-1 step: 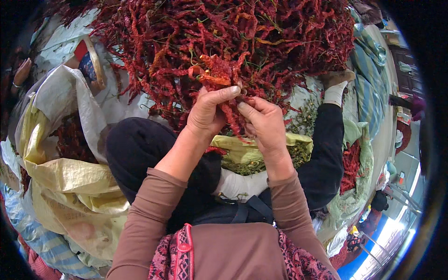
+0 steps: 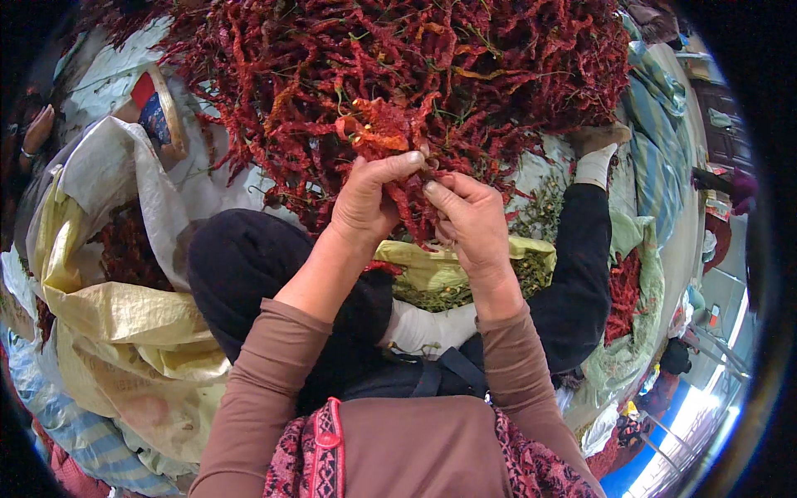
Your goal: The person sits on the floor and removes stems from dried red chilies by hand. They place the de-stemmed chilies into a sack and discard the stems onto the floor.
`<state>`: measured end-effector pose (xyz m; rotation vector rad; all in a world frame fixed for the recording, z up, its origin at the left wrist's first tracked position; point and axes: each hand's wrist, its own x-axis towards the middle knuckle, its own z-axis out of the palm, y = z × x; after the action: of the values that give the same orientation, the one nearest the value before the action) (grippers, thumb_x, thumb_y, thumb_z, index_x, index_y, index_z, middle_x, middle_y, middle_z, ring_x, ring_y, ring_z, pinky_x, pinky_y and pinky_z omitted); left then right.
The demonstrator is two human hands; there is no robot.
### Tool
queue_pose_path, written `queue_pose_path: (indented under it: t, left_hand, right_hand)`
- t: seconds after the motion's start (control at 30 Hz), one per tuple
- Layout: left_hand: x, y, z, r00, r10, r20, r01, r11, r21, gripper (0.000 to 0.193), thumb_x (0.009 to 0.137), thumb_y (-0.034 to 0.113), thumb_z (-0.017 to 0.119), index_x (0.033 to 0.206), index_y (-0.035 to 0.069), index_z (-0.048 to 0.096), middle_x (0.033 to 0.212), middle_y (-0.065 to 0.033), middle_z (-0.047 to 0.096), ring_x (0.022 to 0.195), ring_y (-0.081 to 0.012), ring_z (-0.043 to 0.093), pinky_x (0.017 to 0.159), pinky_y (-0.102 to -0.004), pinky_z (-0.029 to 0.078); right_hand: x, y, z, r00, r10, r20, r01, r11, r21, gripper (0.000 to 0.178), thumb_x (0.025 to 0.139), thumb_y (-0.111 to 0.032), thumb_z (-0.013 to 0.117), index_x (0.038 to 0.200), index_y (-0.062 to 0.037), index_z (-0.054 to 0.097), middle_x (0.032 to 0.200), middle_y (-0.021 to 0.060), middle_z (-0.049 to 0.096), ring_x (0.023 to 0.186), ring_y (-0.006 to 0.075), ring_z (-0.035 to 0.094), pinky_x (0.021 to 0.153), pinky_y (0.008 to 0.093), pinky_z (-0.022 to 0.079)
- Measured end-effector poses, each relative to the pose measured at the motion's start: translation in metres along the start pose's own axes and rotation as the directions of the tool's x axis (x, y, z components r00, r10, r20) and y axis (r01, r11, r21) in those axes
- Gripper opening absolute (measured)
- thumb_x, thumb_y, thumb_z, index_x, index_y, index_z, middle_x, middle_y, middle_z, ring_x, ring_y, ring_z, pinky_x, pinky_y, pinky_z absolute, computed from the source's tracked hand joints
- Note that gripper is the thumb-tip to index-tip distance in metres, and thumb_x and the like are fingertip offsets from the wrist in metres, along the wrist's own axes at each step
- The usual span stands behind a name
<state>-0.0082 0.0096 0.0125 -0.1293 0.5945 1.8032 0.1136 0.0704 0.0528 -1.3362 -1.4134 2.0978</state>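
My left hand (image 2: 369,195) is closed on a small bunch of dried red chillies (image 2: 382,133). Their orange-red ends stick up past the thumb, and wrinkled lower parts hang beneath it. Close beside it, my right hand (image 2: 471,217) is pinched, thumb against forefinger, at the stem side of the same bunch. What exactly lies between those fingertips is too small to make out. Just beyond both hands rises a large heap of dried chillies (image 2: 374,58). Below them, between my legs, lies a yellow sack (image 2: 432,261) with green stems and bits (image 2: 440,297) on it.
At the left stands an open white-and-yellow sack (image 2: 116,311) with dark red chillies inside. A pale green sack (image 2: 647,282) of chillies sits by my right leg. Another person's hand (image 2: 39,129) shows at the far left, near a shoe-like item (image 2: 158,116). Loose stems (image 2: 541,207) lie on the sheet.
Almost nothing differs. The chillies in my left hand have shifted slightly, with pale yellow bits showing at their upper end. Both hands stay in place.
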Motion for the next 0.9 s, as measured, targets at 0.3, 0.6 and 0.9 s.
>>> queue_pose_path:
  t: [0.3,0.6,0.9]
  left_hand:
    - [0.012,-0.008,-0.015,0.977,-0.105,-0.185,0.106,0.994,-0.006,0.013,0.081,0.016,0.065,0.086,0.005,0.06,0.079,-0.0069,0.065,0.07,-0.0205,0.062,0.067,-0.0342,0.051]
    - [0.015,-0.003,-0.013,0.962,-0.092,-0.257,0.098,0.995,0.01,0.011,0.078,0.014,0.066,0.085,0.007,0.06,0.072,-0.004,0.062,0.066,-0.0167,0.059,0.065,-0.0302,0.05]
    - [0.014,-0.025,-0.015,0.989,0.01,-0.146,0.022,0.975,0.222,0.012,0.082,0.017,0.06,0.089,0.008,0.06,0.078,-0.0041,0.062,0.067,-0.0161,0.059,0.061,-0.0309,0.049]
  right_hand:
    - [-0.008,0.003,0.001,0.998,-0.06,-0.014,0.06,0.998,0.021,0.016,0.088,-0.011,0.057,0.077,0.0002,0.058,0.055,-0.0034,0.042,0.039,0.0037,0.032,0.037,0.0207,0.027]
    - [-0.034,-0.014,-0.031,0.988,-0.053,0.145,0.024,0.98,0.197,0.014,0.089,-0.01,0.055,0.083,0.0009,0.06,0.055,-0.0003,0.046,0.041,0.0048,0.033,0.039,0.0215,0.027]
    - [-0.05,-0.041,0.015,0.972,-0.226,0.065,0.235,0.927,-0.292,0.021,0.081,-0.004,0.057,0.101,-0.0002,0.064,0.077,-0.0007,0.061,0.055,0.0029,0.046,0.049,0.0168,0.034]
